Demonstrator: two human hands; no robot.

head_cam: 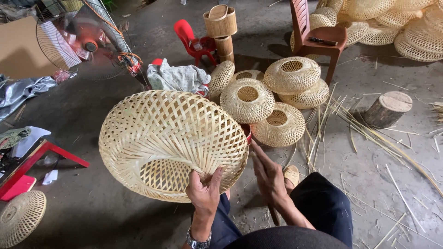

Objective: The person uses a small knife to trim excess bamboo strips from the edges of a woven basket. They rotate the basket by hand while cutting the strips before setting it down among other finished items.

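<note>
- Left of the large woven basket [170, 143]: bare concrete floor [92, 203], open passage
- Behind it: finished bamboo shades [272, 99] clustered, blocking
- Right of it: scattered bamboo strips [369, 133]; wood stump [387, 108] beyond
- Far left of it: red stool [34, 161]; fan [83, 39]
</note>
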